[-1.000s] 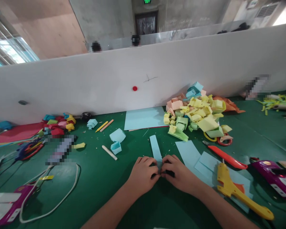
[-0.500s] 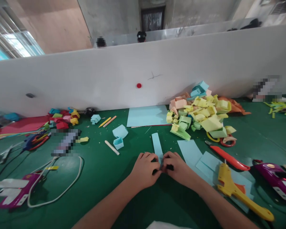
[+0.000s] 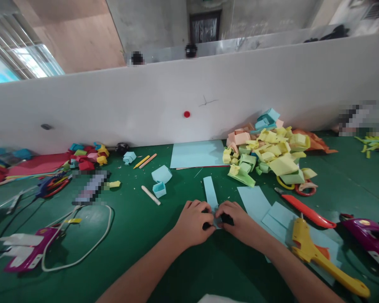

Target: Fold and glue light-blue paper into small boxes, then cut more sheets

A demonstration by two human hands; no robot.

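A light blue paper strip [image 3: 210,191] points away from me on the green table, its near end between my two hands. My left hand [image 3: 194,223] has its fingers curled and pressed onto that end from the left. From the right, my right hand [image 3: 236,221] pinches the same end with thumb and fingers. A fold in the paper there is mostly hidden by my fingertips. Left of the hands lie a small folded blue paper box [image 3: 159,189], a larger blue folded piece [image 3: 161,174] and a whitish stick [image 3: 150,195].
At right are blue paper sheets [image 3: 254,200], a yellow glue gun [image 3: 316,256], a red utility knife [image 3: 306,209] and a heap of folded papers [image 3: 274,153]. A purple power strip [image 3: 34,250] with a white cable lies left. A white partition [image 3: 129,105] closes the far side.
My fingers have shifted slightly at the strip's near end, and a little more of the paper shows between them. The whole view has moved slightly.
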